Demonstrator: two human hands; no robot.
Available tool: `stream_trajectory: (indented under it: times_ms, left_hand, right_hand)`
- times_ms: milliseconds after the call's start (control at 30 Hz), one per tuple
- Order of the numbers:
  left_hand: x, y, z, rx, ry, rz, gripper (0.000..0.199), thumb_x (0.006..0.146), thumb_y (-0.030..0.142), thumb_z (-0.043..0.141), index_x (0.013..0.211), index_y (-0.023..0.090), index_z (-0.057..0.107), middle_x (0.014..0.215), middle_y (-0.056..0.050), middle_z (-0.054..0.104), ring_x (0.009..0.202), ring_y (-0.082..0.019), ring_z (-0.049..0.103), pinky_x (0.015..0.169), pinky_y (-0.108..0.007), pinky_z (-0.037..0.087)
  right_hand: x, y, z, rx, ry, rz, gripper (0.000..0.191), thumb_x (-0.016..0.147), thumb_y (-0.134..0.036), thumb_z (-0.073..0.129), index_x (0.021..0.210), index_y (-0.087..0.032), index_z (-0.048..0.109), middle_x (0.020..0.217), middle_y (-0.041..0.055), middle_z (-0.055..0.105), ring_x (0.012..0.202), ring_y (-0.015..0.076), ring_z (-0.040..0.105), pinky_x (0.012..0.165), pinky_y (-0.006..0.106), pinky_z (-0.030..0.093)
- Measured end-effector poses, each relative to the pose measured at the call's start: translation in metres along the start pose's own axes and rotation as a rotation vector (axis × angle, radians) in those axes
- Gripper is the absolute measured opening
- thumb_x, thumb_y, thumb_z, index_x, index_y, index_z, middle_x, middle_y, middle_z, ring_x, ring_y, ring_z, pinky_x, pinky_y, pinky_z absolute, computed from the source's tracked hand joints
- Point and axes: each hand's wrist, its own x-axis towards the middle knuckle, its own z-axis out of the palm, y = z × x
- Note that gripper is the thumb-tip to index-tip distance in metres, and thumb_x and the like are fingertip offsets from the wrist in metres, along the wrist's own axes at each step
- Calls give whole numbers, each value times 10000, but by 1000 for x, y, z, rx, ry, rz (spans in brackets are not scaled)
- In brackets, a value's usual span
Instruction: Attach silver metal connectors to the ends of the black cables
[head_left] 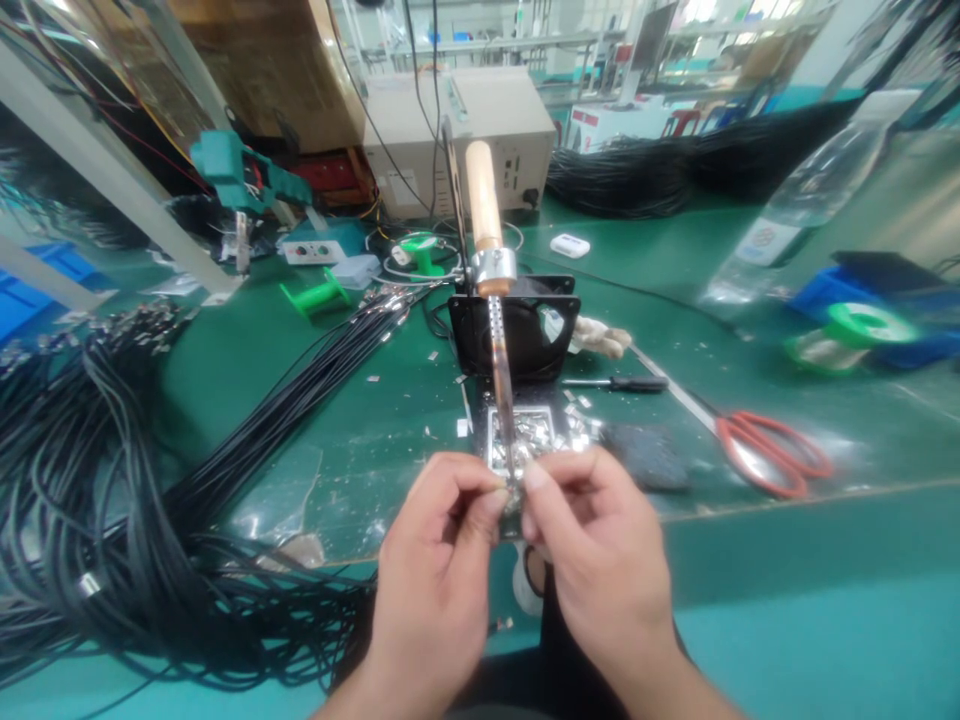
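A soldering iron with a wooden handle is mounted pointing down toward me, its tip between my two hands. My left hand is closed in a pinch just left of the tip. To the right of it, my right hand is pinched too, thumb against fingers. Whatever the fingertips hold is too small and blurred to make out. Beyond them lies a tray with small metal pieces. Behind the iron's shaft stands a black fan frame.
Bundles of black cable cover the left side. On the right lie red-handled scissors, a black screwdriver, a green spool and a tilted-looking plastic bottle. A beige box stands at the back.
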Motion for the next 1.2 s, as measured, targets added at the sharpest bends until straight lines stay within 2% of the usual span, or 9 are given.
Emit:
stream_trajectory:
  times_ms: [400,633,900,1100,1200]
  left_hand:
    - [-1,-1,1,13,2,18,143,1022,231,585,886,231,629,880,6,582,799,-149,587,726,-273,482]
    - [-1,-2,1,31,20,62,142,1015,211,585,883,229,634,895,2,583,801,-154,591,727,-282,486]
    - [-2,-3,2,88,32,75,144,1033,199,561,910,250,617,924,16,570,839,-147,614,786,-296,491]
    - [-5,-8,4,124,62,145,140,1040,176,544,949,261,607,978,12,564,860,-146,599,810,-293,495]
    - [-8,-11,5,137,59,143,139,1047,183,527,960,261,601,991,10,569,859,-145,593,808,-288,493]
  right_hand:
    - [0,0,-1,-12,17,-27,246,855,-388,760,800,-182,636,624,-21,639,446,78,538,358,162,446]
    - [-2,11,0,15,34,-38,235,875,-397,758,830,-196,644,622,-36,634,379,65,487,309,167,404]
    - [0,0,-2,-23,-12,27,270,865,-425,754,840,-191,621,678,-16,655,376,74,509,300,200,435]
    - [-4,12,2,15,64,-52,225,884,-388,758,843,-196,648,686,-19,662,417,62,509,327,167,402]
    - [-5,15,2,18,52,-34,229,893,-388,755,840,-201,633,678,-25,653,397,57,492,323,174,388]
